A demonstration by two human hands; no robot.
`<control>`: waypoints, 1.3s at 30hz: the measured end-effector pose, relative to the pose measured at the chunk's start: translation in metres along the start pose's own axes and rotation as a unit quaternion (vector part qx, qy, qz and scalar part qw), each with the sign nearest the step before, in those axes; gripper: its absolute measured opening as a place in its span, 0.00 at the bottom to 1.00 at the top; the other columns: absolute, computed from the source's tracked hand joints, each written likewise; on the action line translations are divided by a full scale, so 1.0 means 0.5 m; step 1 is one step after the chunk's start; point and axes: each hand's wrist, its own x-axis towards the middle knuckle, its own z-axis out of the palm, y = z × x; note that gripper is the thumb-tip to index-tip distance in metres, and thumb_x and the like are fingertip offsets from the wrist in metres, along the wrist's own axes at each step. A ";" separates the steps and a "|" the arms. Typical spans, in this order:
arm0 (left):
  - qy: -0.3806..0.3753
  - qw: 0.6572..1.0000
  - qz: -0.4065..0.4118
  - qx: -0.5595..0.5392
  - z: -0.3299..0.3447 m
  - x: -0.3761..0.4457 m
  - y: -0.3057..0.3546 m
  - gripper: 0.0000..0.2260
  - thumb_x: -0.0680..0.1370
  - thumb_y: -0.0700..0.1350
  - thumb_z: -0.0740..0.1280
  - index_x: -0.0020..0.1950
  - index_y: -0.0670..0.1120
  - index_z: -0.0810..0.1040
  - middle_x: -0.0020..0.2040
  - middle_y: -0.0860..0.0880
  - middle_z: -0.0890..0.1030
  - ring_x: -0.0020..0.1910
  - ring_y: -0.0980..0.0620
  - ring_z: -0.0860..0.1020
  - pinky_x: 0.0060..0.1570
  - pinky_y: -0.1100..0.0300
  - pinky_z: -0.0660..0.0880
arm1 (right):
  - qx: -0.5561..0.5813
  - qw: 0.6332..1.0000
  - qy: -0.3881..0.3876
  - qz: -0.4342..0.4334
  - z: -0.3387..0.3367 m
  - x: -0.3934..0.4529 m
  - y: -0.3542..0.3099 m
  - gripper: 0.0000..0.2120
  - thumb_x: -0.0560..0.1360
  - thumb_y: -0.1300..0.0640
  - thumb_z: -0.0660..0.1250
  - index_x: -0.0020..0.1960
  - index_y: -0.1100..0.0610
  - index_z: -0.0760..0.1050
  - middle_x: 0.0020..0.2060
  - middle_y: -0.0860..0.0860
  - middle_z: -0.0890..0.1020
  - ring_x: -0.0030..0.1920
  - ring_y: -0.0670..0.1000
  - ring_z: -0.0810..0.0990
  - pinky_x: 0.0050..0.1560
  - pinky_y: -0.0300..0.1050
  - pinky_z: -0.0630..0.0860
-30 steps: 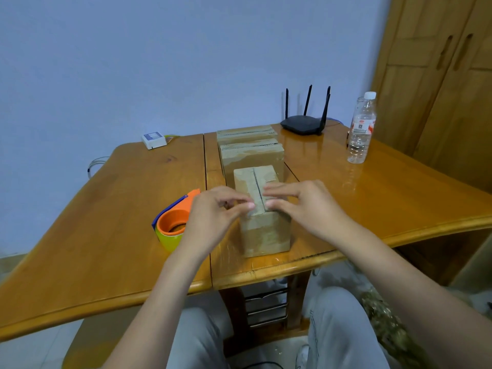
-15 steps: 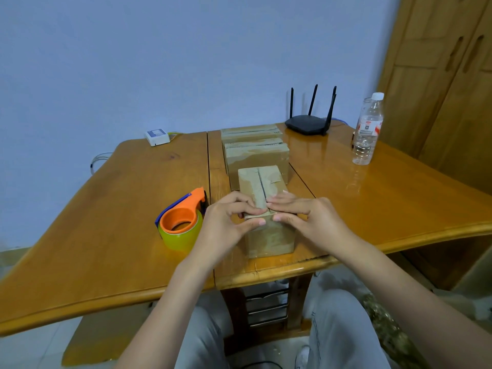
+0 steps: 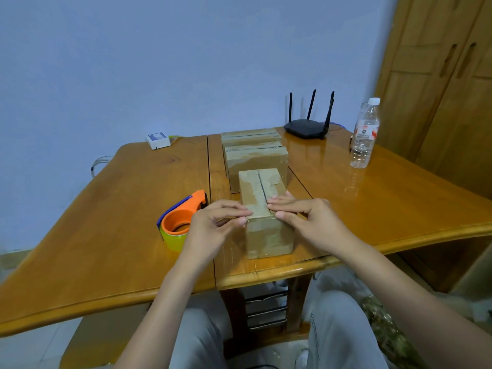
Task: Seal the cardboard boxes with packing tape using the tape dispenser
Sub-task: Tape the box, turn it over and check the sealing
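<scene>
The nearest cardboard box [image 3: 269, 235] stands upright near the table's front edge, its two top flaps meeting at a dark centre seam. My left hand [image 3: 213, 227] pinches the box's near left top corner between curled fingers and thumb. My right hand [image 3: 306, 219] presses straight fingers on the right flap at the near edge, with the thumb against the front face. The orange tape dispenser [image 3: 181, 222], holding a yellowish tape roll, lies on the table just left of my left hand. Two more cardboard boxes [image 3: 255, 158] stand in a row behind the first.
The wooden table [image 3: 119, 222] has a seam running just left of the boxes. A black router [image 3: 306, 127] sits at the back, a water bottle [image 3: 364, 134] at the back right, and a small white device [image 3: 158, 139] at the back left. A wooden wardrobe [image 3: 447, 89] stands to the right.
Both hands have slid along the box top toward me, from the middle of the flaps to the near edge. The dispenser and the other boxes have not moved.
</scene>
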 end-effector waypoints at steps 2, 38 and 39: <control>0.006 1.000 0.012 0.000 0.002 -0.002 -0.005 0.09 0.72 0.42 0.76 0.51 0.49 0.87 0.52 0.55 0.84 0.56 0.54 0.81 0.58 0.59 0.79 | -0.001 1.000 -0.002 0.004 0.004 0.002 0.003 0.15 0.77 0.56 0.72 0.61 0.41 0.79 0.62 0.43 0.81 0.71 0.43 0.72 0.77 0.48 0.64; 0.006 1.000 0.022 0.012 0.035 -0.015 -0.022 0.10 0.72 0.39 0.76 0.50 0.47 0.80 0.58 0.59 0.83 0.61 0.61 0.79 0.58 0.63 0.77 | 0.392 0.885 0.143 0.207 0.101 -0.023 0.007 0.20 0.84 0.43 0.51 0.75 0.39 0.67 0.72 0.45 0.74 0.73 0.48 0.70 0.74 0.58 0.66; 0.009 1.000 0.021 0.010 0.036 -0.014 -0.023 0.09 0.72 0.39 0.76 0.49 0.46 0.80 0.58 0.59 0.84 0.61 0.61 0.79 0.58 0.64 0.77 | 0.392 0.886 0.139 0.206 0.101 -0.024 0.009 0.21 0.84 0.43 0.51 0.75 0.38 0.66 0.73 0.45 0.73 0.73 0.48 0.69 0.75 0.58 0.65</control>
